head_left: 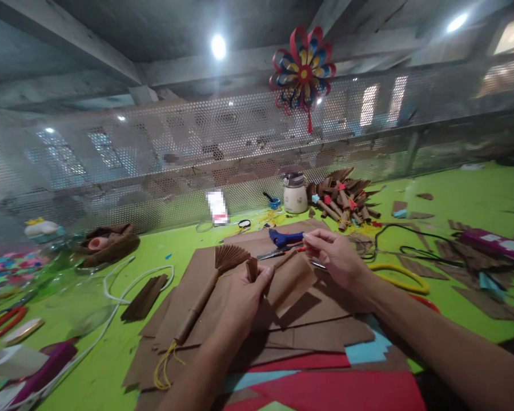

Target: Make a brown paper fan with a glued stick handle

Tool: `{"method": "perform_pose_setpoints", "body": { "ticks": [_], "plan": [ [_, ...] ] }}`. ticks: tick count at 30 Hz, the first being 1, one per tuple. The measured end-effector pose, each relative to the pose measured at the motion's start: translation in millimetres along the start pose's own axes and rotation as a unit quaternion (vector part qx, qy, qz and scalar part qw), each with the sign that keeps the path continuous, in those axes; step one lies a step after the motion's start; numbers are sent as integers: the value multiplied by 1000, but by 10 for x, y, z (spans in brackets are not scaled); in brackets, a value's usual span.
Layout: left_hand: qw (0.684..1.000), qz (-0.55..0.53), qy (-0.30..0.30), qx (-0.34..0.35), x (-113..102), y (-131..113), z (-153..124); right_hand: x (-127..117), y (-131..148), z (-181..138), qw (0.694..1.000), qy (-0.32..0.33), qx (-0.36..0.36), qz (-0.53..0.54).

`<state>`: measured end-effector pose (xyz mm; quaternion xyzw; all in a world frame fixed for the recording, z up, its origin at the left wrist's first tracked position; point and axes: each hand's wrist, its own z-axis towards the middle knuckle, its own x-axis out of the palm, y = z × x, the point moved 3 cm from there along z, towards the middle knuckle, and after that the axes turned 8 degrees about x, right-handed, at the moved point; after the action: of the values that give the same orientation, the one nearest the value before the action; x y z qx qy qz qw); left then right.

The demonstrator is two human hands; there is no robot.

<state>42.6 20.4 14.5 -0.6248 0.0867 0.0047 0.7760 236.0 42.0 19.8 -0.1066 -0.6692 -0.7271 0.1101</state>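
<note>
My left hand (245, 291) is closed round a small pleated piece of brown paper (252, 268), held upright above a stack of brown paper sheets (197, 297). My right hand (334, 254) pinches its fingers together just right of it, over a larger folded brown sheet (289, 279); what it pinches is too small to make out. A finished brown paper fan on a rolled handle (209, 291) with a yellow cord lies on the sheets to the left. Blue-handled scissors (285, 238) lie just beyond my hands.
The green table (454, 200) holds a pile of finished fans (342, 200), a white jar (295, 194), black and yellow cables (405, 257), a white cord (124, 285), red and blue paper (325, 388) at the near edge. A perforated metal screen (197, 148) backs it, with a paper pinwheel (302, 71) hanging.
</note>
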Motion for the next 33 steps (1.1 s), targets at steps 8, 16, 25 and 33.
{"method": "perform_pose_setpoints", "body": {
  "ticks": [8,16,25,33],
  "plan": [
    [1000,8,21,17,54,28,1,186,-79,-129,985,107,71,-115],
    [1000,31,-1,3,-21,-39,9,76,-87,-56,994,63,38,-81],
    [998,23,61,0,6,16,14,66,-99,-59,993,53,57,-84],
    [1000,-14,20,18,56,16,24,137,-63,-118,985,55,16,-164]
  ]
}}
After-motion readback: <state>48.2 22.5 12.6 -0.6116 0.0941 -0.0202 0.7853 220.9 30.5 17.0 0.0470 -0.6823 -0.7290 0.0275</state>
